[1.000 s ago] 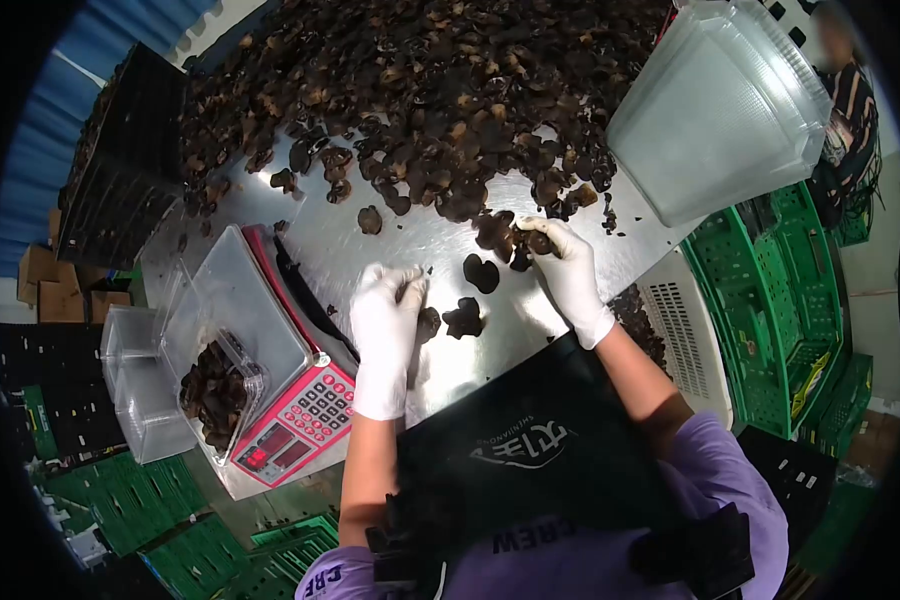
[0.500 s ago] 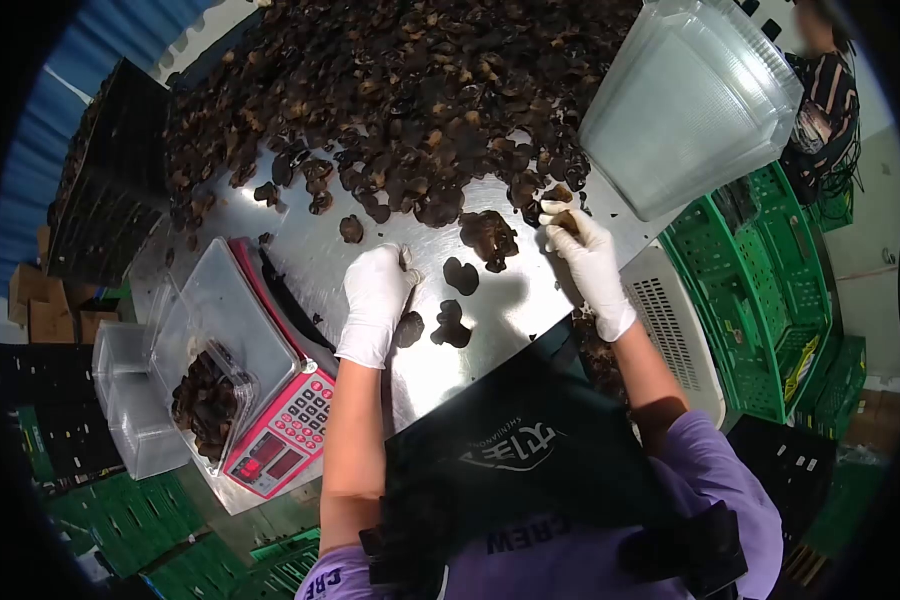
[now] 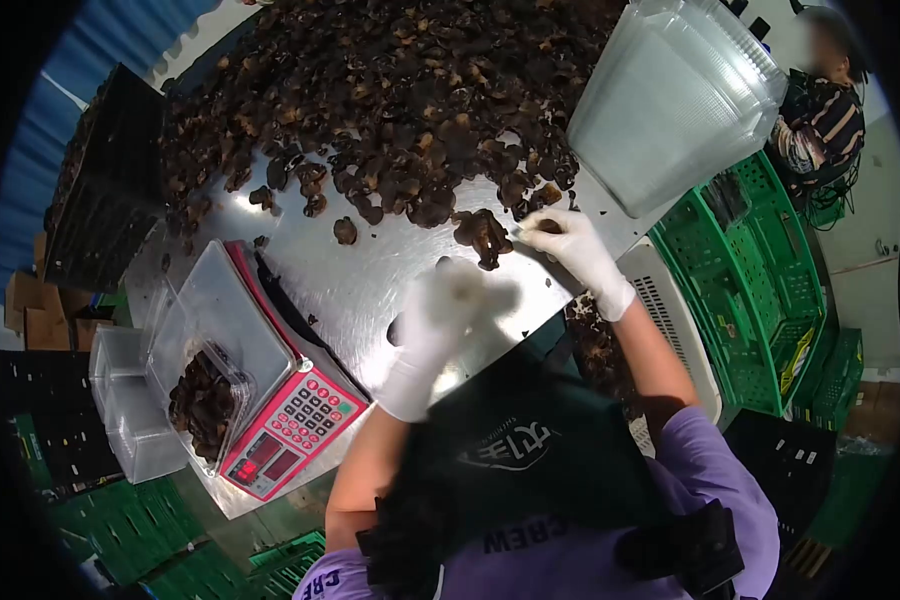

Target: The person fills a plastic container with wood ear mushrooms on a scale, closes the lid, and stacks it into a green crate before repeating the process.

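Note:
My left hand (image 3: 442, 312), in a white glove, is smeared by motion over the metal table (image 3: 340, 270); its fingers do not show clearly. It covers most of the loose wood ear pieces below it. My right hand (image 3: 575, 250), gloved too, is closed with a small brown wood ear mushroom (image 3: 548, 228) at its fingers. Just left of those fingertips lies a larger curled wood ear clump (image 3: 482, 238). A single small wood ear piece (image 3: 345, 231) lies farther left. Behind both hands spreads a big heap of dark wood ear mushrooms (image 3: 400, 110).
On the left, a pink-edged scale (image 3: 295, 425) carries a clear tub (image 3: 235, 400) with wood ears inside. Stacked clear containers (image 3: 675, 110) stand at the back right. Beside the table are a white basket (image 3: 660, 300) and green crates (image 3: 735, 300). Another person (image 3: 825, 120) is at the far right.
My left hand has swung right and toward my body, over the loose pieces. My right hand has moved slightly left, closer to the larger clump.

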A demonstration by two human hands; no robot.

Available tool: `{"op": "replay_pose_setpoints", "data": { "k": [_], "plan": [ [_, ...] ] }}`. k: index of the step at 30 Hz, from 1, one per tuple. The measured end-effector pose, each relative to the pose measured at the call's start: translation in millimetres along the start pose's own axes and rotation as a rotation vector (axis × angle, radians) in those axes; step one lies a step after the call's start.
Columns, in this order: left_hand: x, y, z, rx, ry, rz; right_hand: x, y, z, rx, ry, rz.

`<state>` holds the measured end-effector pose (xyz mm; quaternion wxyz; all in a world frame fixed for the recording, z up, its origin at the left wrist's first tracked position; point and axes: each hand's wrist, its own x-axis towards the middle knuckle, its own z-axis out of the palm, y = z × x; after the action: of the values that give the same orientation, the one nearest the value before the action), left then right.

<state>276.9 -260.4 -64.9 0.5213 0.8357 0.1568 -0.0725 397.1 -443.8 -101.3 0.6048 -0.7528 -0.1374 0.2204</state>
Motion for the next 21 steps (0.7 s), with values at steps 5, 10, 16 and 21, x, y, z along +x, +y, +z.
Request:
{"op": "replay_pose_setpoints", "data": {
  "k": [5,10,16,21],
  "plan": [
    [-33,-22,109,0.154,-0.127,0.915,37,-3,27,-0.631,-0.023,0.023],
    [-26,-6,54,0.258,-0.173,0.541,31,-5,10,0.101,-0.038,0.204],
    [-17,-17,52,0.234,-0.094,0.670,25,11,7,0.511,-0.108,0.214],
    [-22,-18,58,0.302,-0.232,0.520,18,12,-1,0.512,-0.122,0.154]
  ]
}}
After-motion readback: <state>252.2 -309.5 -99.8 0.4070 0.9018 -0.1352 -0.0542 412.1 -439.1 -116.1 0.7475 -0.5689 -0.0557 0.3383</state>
